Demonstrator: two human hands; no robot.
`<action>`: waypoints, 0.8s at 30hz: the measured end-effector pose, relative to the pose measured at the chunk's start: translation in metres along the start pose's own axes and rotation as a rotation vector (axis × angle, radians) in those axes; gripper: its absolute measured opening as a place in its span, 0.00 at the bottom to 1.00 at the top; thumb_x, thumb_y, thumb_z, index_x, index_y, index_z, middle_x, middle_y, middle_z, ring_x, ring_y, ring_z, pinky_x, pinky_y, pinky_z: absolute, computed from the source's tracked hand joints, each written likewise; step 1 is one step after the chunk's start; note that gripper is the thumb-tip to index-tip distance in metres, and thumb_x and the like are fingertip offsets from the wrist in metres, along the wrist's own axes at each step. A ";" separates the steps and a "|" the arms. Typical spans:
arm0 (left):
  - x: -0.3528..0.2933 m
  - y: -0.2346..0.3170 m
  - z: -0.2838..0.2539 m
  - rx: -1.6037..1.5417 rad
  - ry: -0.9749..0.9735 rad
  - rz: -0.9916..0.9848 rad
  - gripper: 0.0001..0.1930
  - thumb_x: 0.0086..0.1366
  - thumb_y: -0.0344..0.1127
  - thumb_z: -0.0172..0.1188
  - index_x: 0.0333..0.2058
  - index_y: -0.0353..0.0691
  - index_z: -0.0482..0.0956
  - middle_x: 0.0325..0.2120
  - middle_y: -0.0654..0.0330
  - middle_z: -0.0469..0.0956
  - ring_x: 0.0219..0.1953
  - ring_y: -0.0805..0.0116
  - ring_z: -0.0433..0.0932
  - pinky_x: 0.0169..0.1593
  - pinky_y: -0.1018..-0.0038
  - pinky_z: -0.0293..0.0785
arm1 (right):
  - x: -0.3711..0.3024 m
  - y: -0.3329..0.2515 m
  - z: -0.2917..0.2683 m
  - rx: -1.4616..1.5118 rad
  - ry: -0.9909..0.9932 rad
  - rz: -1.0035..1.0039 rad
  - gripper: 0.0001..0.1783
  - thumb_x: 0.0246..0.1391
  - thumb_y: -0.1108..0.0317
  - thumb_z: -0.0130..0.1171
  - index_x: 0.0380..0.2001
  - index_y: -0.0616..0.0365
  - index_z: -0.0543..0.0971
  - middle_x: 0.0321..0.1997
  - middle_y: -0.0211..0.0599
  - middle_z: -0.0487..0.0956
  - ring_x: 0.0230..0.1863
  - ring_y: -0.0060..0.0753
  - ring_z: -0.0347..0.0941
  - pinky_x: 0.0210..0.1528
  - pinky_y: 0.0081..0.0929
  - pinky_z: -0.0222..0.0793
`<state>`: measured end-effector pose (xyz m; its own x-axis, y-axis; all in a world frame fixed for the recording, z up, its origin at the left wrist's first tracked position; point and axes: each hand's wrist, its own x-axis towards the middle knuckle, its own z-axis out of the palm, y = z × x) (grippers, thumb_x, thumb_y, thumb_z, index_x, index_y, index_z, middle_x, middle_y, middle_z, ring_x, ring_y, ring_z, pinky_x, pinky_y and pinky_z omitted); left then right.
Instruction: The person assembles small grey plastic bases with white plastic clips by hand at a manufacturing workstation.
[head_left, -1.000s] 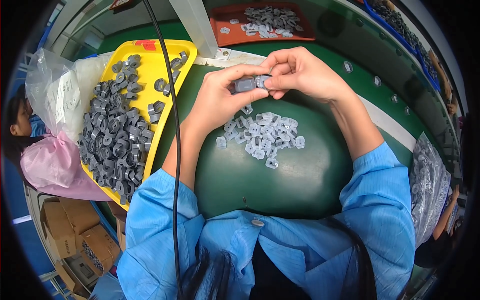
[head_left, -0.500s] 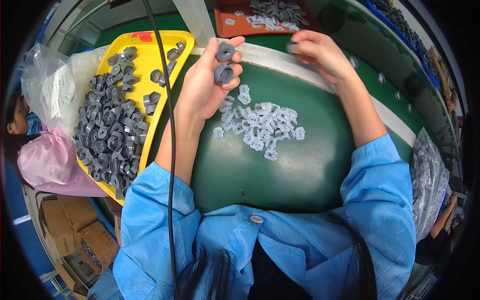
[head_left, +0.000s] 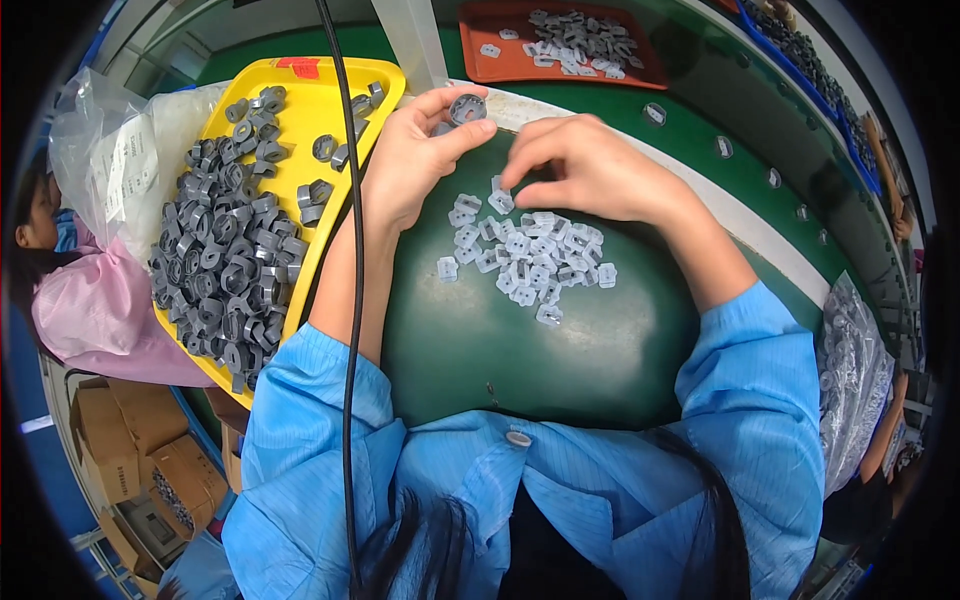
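Far left, a person in pink (head_left: 90, 315), beside a clear bag (head_left: 135, 175); open cartons (head_left: 135, 435) below. Next, yellow tray (head_left: 310, 112), tilted in view, heaped with grey caps (head_left: 225, 260), a few lying loose along its right side. Black cable (head_left: 356, 240) runs down in front of the tray's edge. Left hand (head_left: 415, 150) raised just right of the tray, thumb and fingers closed on a cap (head_left: 467, 109), open face showing; a second grey piece partly hidden behind it. White pieces (head_left: 540, 255) lie in a loose pile on the green table (head_left: 470, 365). Right hand (head_left: 585, 170) over the pile's upper edge, apart from the left; thumb and forefinger parted, forefinger tip at one piece, contact unclear. Orange tray (head_left: 490, 68) beyond, holding more such pieces. Far right, a bag (head_left: 855, 380) of parts.
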<state>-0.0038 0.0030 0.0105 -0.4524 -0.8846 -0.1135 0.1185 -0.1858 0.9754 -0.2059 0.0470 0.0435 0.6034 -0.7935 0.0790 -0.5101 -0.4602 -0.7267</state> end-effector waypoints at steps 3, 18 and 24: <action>0.000 -0.006 0.005 0.308 0.093 0.242 0.21 0.55 0.26 0.64 0.50 0.40 0.76 0.30 0.69 0.74 0.27 0.85 0.67 0.29 0.87 0.62 | 0.011 0.006 0.012 -0.116 -0.038 -0.058 0.10 0.40 0.70 0.66 0.30 0.58 0.81 0.33 0.38 0.77 0.39 0.39 0.74 0.44 0.32 0.70; -0.009 -0.012 0.050 0.680 0.319 0.405 0.21 0.45 0.32 0.72 0.34 0.35 0.70 0.23 0.61 0.75 0.20 0.78 0.69 0.27 0.80 0.69 | 0.003 0.027 0.018 0.371 0.661 0.083 0.13 0.55 0.62 0.58 0.31 0.63 0.81 0.22 0.30 0.79 0.24 0.18 0.73 0.29 0.21 0.69; -0.011 -0.013 0.042 0.566 0.096 0.322 0.30 0.47 0.34 0.71 0.49 0.35 0.70 0.26 0.61 0.75 0.25 0.78 0.70 0.29 0.79 0.70 | -0.002 0.015 0.017 0.394 0.550 0.218 0.13 0.54 0.62 0.57 0.31 0.63 0.80 0.22 0.34 0.79 0.23 0.22 0.74 0.29 0.25 0.70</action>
<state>-0.0374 0.0333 0.0066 -0.3884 -0.8974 0.2094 -0.2601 0.3247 0.9093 -0.2040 0.0482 0.0207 0.0631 -0.9848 0.1615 -0.2617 -0.1725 -0.9496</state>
